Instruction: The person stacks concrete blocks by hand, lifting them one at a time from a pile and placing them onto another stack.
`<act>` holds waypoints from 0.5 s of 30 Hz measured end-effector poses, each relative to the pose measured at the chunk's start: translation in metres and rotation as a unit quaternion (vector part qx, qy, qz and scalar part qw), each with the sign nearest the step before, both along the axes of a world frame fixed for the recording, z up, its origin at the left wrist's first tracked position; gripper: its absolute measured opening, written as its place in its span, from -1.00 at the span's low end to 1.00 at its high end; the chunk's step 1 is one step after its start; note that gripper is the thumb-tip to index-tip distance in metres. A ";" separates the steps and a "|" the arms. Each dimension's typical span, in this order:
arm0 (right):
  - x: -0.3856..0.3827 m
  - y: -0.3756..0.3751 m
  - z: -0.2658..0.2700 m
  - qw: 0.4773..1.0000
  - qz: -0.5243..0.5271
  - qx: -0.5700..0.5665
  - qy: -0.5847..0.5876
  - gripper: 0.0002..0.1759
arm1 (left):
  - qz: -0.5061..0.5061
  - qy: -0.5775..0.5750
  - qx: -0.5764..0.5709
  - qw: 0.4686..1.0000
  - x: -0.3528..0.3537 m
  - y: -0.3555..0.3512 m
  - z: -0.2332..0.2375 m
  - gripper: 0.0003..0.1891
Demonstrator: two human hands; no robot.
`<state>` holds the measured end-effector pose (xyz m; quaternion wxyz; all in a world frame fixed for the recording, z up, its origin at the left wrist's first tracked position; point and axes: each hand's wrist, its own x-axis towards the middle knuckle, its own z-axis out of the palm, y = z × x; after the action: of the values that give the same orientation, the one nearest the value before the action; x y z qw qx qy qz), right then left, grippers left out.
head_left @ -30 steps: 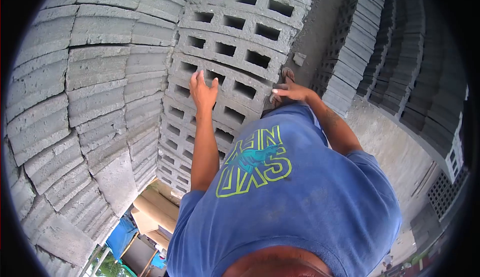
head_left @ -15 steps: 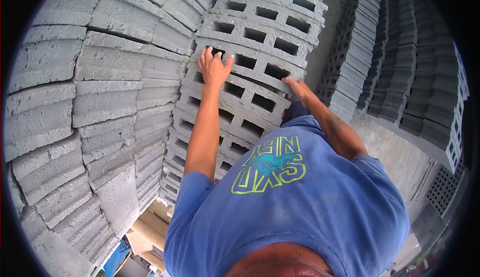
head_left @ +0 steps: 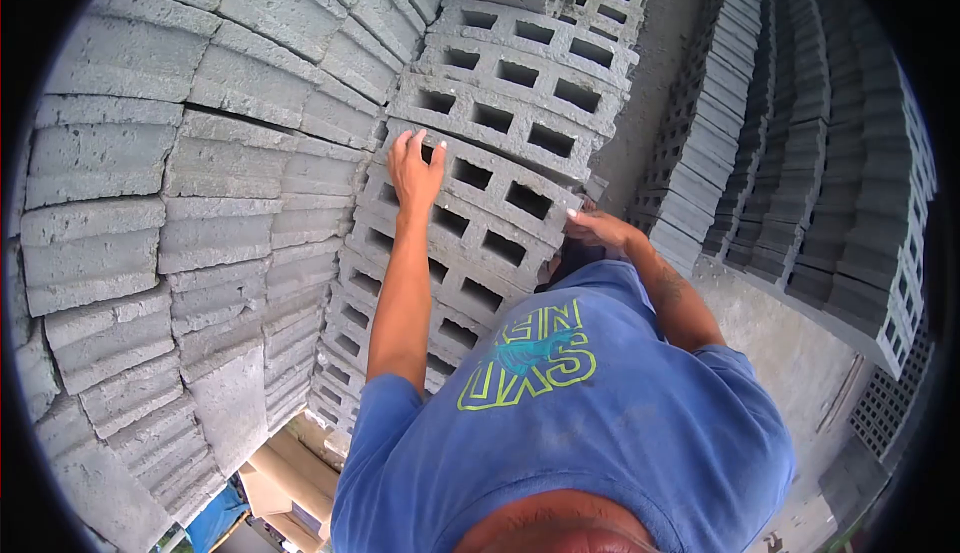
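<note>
A grey hollow concrete block (head_left: pixel 500 187) lies in the row of blocks in front of me, its rectangular holes facing up. My left hand (head_left: pixel 416 170) grips its left end, with fingertips over the far edge by a hole and the thumb apart on the right. At the block's right end is my right hand (head_left: pixel 600 227); its thumb shows on the edge and the other fingers are hidden. A narrow dark gap separates this block from the neighbouring hollow block (head_left: pixel 520 131) beyond it.
Solid-faced stacked blocks (head_left: pixel 225 168) rise like a wall on the left. On the right stand long rows of stacked blocks (head_left: pixel 690 163), with a concrete floor strip (head_left: pixel 655 83) between. A blue sheet (head_left: pixel 215 518) and brown cardboard (head_left: pixel 275 498) show at lower left.
The gripped block has shifted toward my body with both hands. The gap that was on its near side is now on its far side. The whole view has moved slightly.
</note>
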<state>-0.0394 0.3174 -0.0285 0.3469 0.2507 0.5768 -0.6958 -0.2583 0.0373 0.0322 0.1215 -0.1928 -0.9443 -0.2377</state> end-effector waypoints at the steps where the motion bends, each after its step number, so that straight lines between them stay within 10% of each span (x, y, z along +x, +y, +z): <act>1: -0.003 0.017 0.001 0.999 -0.014 -0.021 -0.031 0.04 | -0.011 0.008 0.005 1.000 -0.003 0.011 0.006 -0.53; 6: -0.057 0.030 0.024 0.985 -0.158 0.041 -0.047 0.16 | -0.023 0.006 -0.157 0.987 -0.022 0.066 0.007 -0.40; 15: -0.083 0.019 -0.013 0.998 -0.027 0.053 0.003 0.03 | 0.021 -0.149 -0.244 0.958 -0.053 0.085 0.011 -0.58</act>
<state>-0.1221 0.3359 -0.0416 0.3122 0.2826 0.6070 -0.6740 -0.3111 0.1220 0.0430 -0.0666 -0.1588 -0.9848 -0.0239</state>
